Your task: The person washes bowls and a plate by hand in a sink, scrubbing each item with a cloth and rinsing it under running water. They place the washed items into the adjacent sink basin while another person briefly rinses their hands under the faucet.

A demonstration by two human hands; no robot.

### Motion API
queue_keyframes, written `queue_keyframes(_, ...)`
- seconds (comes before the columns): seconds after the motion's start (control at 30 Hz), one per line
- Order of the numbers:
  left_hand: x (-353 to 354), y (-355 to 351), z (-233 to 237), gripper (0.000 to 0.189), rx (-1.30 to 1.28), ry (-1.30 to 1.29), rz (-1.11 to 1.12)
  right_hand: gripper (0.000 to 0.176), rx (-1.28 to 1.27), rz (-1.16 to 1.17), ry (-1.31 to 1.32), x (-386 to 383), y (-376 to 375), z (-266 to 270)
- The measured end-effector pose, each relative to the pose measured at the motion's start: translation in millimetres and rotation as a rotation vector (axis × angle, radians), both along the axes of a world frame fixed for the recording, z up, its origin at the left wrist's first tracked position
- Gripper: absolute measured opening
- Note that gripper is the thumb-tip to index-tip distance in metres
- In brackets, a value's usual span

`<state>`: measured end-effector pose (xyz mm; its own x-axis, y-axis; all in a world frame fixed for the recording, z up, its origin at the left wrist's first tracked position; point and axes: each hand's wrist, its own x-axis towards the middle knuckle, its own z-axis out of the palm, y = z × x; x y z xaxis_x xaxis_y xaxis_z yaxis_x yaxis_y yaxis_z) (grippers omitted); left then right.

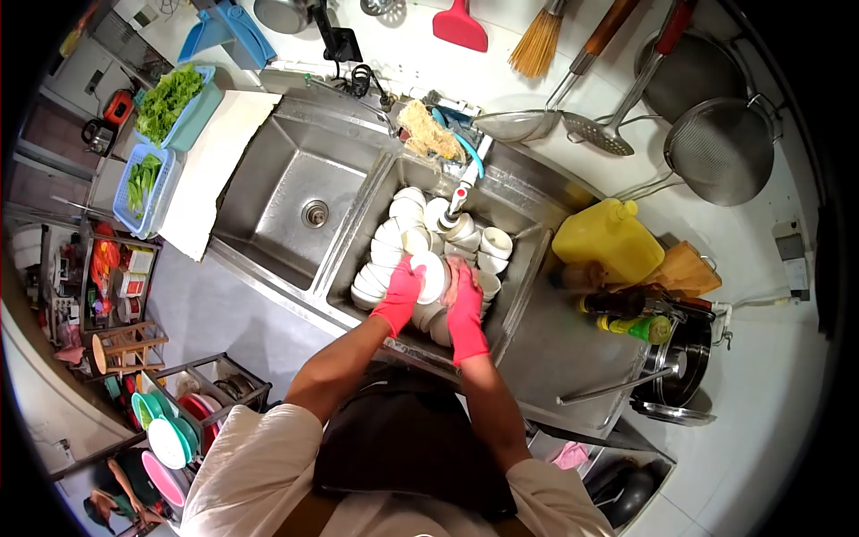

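Observation:
Both my hands wear pink rubber gloves and are over the right basin of a steel sink [333, 285]. A white bowl [430, 277] is tilted between them. My left hand [402, 291] has its fingers closed on the bowl's left edge. On the bowl's right side is my right hand [463, 300], with something brownish at its fingers that I cannot make out. White bowls [387, 234] lie stacked and nested around and under my hands. The faucet [458, 201] reaches over the basin just beyond them.
The left basin [304, 179] shows its drain. A yellow jug [608, 237], bottles [640, 328] and a pot [684, 358] stand right. Baskets of greens [170, 103] and a board [215, 170] are left. Strainers [720, 148] hang on the wall. Another person [125, 492] is at lower left.

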<state>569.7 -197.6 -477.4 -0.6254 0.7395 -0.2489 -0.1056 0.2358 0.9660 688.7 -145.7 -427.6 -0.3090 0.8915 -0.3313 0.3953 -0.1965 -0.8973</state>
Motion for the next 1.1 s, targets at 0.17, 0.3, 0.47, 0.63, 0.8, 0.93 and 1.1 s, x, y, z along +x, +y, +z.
queue_keyframes(0.17,11.2,3.9,-9.8,0.032,-0.039,-0.123,0.237,0.031,-0.348,-0.304,0.198,-17.0,10.4,-43.0)
queue_keyframes(0.3,6.4,4.5,48.7,0.041,-0.271,-0.307,0.352,0.022,-0.513,-0.41,0.51,-20.2,-16.2,-5.2)
queue_keyframes(0.47,-16.5,-5.2,-34.3,0.053,0.066,-0.272,0.133,0.016,-0.179,-0.335,0.41,17.6,-1.4,-63.6)
queue_keyframes(0.63,-7.9,1.3,17.8,0.066,-0.373,-0.472,0.081,0.02,-0.265,-0.112,0.864,-9.5,11.1,34.8)
queue_keyframes(0.8,10.0,-3.9,31.1,0.049,-0.214,-0.504,-0.016,0.018,1.04,0.177,-0.179,-28.5,10.5,26.8)
queue_keyframes(0.93,26.0,-7.6,15.5,0.039,-0.187,-0.144,0.013,0.034,0.624,0.475,-0.752,-37.8,8.1,10.6)
queue_keyframes(1.1,5.2,-11.7,38.0,0.034,-0.044,-0.301,-0.001,0.032,0.066,0.661,-0.248,-41.8,13.8,-37.8)
